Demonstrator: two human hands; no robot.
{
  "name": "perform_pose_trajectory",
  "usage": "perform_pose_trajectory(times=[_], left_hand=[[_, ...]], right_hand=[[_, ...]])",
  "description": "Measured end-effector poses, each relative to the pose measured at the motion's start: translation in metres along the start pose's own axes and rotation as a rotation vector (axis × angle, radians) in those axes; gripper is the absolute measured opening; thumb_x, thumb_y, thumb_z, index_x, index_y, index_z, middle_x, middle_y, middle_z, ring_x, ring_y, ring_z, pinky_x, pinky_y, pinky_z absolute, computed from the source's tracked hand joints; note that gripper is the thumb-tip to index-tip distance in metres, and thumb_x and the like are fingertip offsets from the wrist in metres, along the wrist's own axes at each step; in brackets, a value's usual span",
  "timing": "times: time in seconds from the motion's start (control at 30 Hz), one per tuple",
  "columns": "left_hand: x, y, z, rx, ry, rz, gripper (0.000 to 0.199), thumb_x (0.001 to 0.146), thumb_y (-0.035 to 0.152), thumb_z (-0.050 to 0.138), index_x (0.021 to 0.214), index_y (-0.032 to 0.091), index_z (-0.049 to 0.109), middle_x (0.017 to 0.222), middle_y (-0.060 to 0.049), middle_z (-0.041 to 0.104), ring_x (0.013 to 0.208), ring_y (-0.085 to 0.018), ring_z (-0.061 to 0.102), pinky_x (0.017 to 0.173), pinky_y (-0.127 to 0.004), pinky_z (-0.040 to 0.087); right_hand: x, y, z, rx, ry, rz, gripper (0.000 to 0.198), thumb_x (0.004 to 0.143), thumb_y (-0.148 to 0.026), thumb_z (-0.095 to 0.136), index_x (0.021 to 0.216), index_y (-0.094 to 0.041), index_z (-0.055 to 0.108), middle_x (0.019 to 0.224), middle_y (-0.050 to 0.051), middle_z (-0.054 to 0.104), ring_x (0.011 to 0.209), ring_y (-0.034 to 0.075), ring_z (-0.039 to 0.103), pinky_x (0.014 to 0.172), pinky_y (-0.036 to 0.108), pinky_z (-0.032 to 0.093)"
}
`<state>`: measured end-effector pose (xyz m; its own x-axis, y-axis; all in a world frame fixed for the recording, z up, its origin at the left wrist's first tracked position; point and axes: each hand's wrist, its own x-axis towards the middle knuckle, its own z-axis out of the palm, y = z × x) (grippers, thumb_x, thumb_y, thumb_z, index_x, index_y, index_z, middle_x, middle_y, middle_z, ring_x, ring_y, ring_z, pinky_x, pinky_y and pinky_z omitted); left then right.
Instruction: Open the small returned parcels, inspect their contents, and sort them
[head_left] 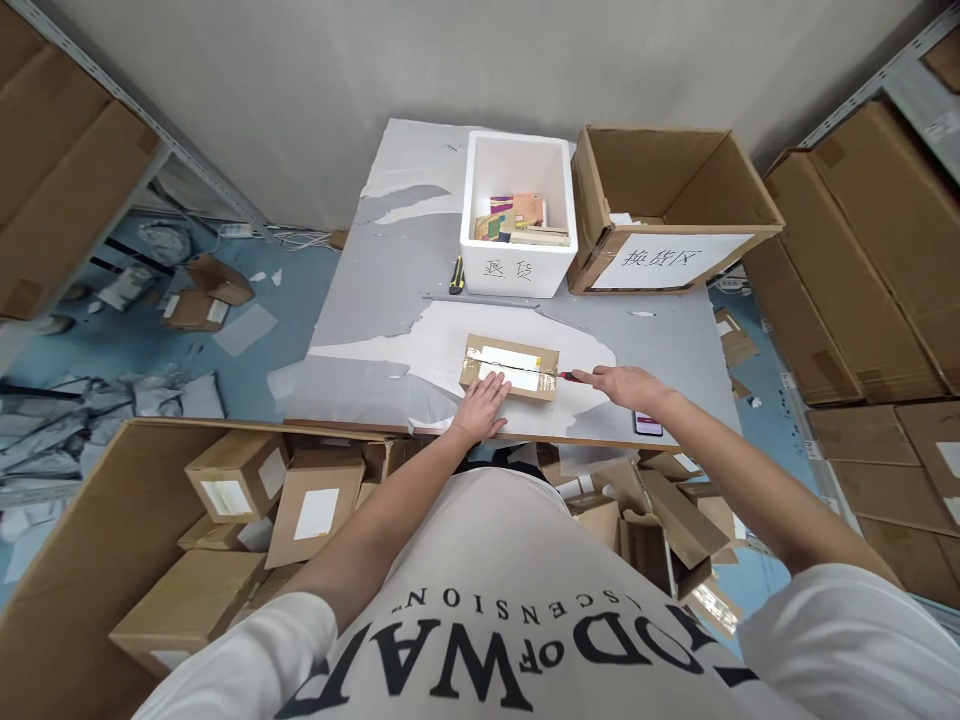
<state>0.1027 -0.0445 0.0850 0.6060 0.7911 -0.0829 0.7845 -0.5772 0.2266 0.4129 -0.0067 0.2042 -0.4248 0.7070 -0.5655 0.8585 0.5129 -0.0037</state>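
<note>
A small taped cardboard box (474, 366) with a white label lies on the worn table (341, 340), a dark slit line running along its top. My left hand (481, 405) rests on its near left side, fingers spread over the label's edge. In my right hand (624, 384) is a red utility knife (570, 377), closed in the fingers, its tip at the box's right end. The blade itself is too small to make out.
Behind the box stand a white foam bin (517, 272) holding small packs and a large open carton (660, 258). A yellow-black cutter (457, 276) lies beside the bin. A phone (647, 424) sits near the front edge. A big carton (142, 480) of parcels adjoins the table's front left.
</note>
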Motion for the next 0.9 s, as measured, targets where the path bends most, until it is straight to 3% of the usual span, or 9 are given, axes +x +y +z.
perform_pose_trajectory(times=[0.13, 0.23, 0.33, 0.43, 0.53, 0.67, 0.9], left_hand=[[0.000, 0.000, -0.003, -0.024, 0.001, -0.001, 0.076, 0.083, 0.042, 0.053, 0.149, 0.015, 0.027, 0.155, -0.014, 0.027, 0.145, -0.030, 0.019, 0.116, -0.046, 0.016], [0.003, 0.000, -0.008, -0.027, 0.012, 0.006, 0.070, 0.084, 0.040, 0.051, 0.148, 0.017, 0.030, 0.153, -0.014, 0.032, 0.143, -0.031, 0.023, 0.114, -0.047, 0.019], [0.013, 0.000, -0.017, -0.004, 0.020, -0.015, 0.063, 0.085, 0.041, 0.051, 0.143, 0.020, 0.039, 0.145, -0.014, 0.042, 0.135, -0.033, 0.035, 0.110, -0.048, 0.025], [0.030, -0.004, -0.029, 0.024, 0.009, -0.035, 0.065, 0.080, 0.048, 0.058, 0.137, 0.019, 0.046, 0.136, -0.016, 0.050, 0.126, -0.034, 0.044, 0.108, -0.048, 0.028], [0.048, -0.011, -0.039, 0.052, 0.021, -0.020, 0.086, 0.070, 0.059, 0.066, 0.139, 0.015, 0.041, 0.142, -0.019, 0.042, 0.132, -0.037, 0.036, 0.111, -0.049, 0.023], [0.065, -0.023, -0.043, 0.088, -0.016, -0.032, 0.114, 0.059, 0.072, 0.067, 0.146, 0.010, 0.027, 0.155, -0.023, 0.019, 0.143, -0.041, 0.014, 0.114, -0.054, 0.012], [0.071, -0.031, -0.036, 0.081, -0.095, -0.058, 0.118, 0.059, 0.074, 0.064, 0.149, 0.011, 0.021, 0.154, -0.024, 0.020, 0.143, -0.041, 0.013, 0.112, -0.061, 0.008]], right_hand=[[-0.019, 0.008, 0.020, 0.100, 0.093, 0.043, 0.065, 0.088, -0.012, 0.035, 0.148, -0.037, 0.029, 0.118, 0.009, 0.062, 0.082, 0.021, 0.065, 0.064, 0.029, 0.042], [-0.035, 0.010, 0.047, 0.319, 0.261, 0.095, 0.054, 0.093, -0.023, 0.036, 0.146, -0.031, 0.036, 0.116, 0.010, 0.064, 0.087, 0.022, 0.063, 0.069, 0.031, 0.046], [-0.037, -0.001, 0.082, 0.784, 0.485, 0.225, 0.052, 0.096, -0.038, 0.033, 0.145, -0.023, 0.039, 0.101, 0.010, 0.068, 0.071, 0.018, 0.061, 0.065, 0.031, 0.050], [-0.021, -0.026, 0.113, 1.291, 0.559, 0.365, 0.066, 0.091, -0.053, 0.040, 0.147, -0.020, 0.034, 0.083, 0.005, 0.067, 0.048, 0.011, 0.050, 0.046, 0.026, 0.045], [0.000, -0.050, 0.132, 1.609, 0.603, 0.361, 0.079, 0.082, -0.058, 0.053, 0.148, -0.022, 0.030, 0.093, 0.007, 0.067, 0.047, 0.008, 0.047, 0.038, 0.023, 0.041], [0.013, -0.065, 0.143, 1.772, 0.647, 0.307, 0.084, 0.078, -0.058, 0.058, 0.148, -0.024, 0.030, 0.105, 0.009, 0.065, 0.048, 0.007, 0.048, 0.036, 0.021, 0.041], [0.017, -0.068, 0.148, 1.792, 0.613, 0.260, 0.084, 0.079, -0.058, 0.057, 0.150, -0.024, 0.026, 0.109, 0.010, 0.063, 0.051, 0.007, 0.050, 0.037, 0.020, 0.041]])
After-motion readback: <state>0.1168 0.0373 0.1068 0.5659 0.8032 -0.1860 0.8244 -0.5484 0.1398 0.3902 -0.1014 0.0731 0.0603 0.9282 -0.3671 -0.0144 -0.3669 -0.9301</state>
